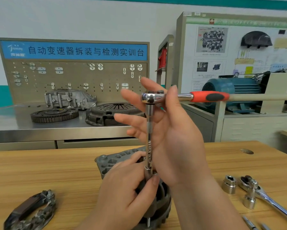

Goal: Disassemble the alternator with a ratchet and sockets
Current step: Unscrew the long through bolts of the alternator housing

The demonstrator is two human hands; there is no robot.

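Under left hand (122,193), grey metal alternator (112,161) mostly hidden | red-handled chrome ratchet (186,96) level, handle rightward | left fingers (153,180) pinch chrome socket (148,174); right hand (171,135) fingers splayed, released

Alternator (109,163) mostly hidden under left hand (122,196); spare ratchet (264,197) handle cut off right.

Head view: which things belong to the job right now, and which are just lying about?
In use: red-handled ratchet, extension, alternator, left hand, right hand.
Lying about: second ratchet, loose socket, removed part at left, flywheel, clutch cover.
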